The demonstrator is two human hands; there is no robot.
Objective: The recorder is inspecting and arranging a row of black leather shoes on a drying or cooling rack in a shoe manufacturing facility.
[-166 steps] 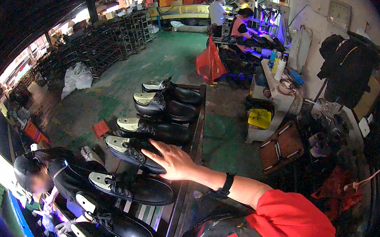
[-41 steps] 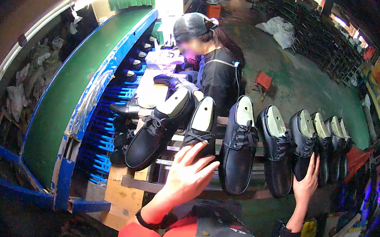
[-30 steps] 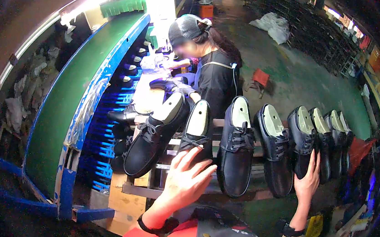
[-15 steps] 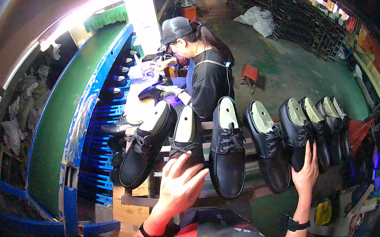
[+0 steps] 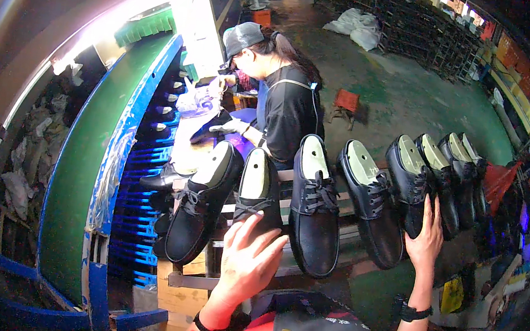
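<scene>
A row of black lace-up shoes with pale insoles lies across a metal rack (image 5: pixel 193 281), toes toward me. My left hand (image 5: pixel 250 253) is closed over the toe of the second shoe from the left (image 5: pixel 255 180), hiding its front. My right hand (image 5: pixel 425 238) grips the toe of a shoe (image 5: pixel 410 173) farther right, its fingers along the right side and thumb at the left. Between my hands, two shoes, one in the middle (image 5: pixel 316 215) and one to its right (image 5: pixel 372 208), are untouched. The leftmost shoe (image 5: pixel 200 204) leans beside my left hand.
A co-worker (image 5: pixel 284 97) in a cap and black top bends over a lit bench beyond the shoes, a gloved hand on a dark shoe. To the left runs a green conveyor (image 5: pixel 87 193) with a blue frame. Several blue pegs (image 5: pixel 143 208) line it. A red stool (image 5: pixel 346 101) stands behind.
My hands keep their places on the two shoes. The view has shifted slightly. The co-worker's far hand has moved a little up and left.
</scene>
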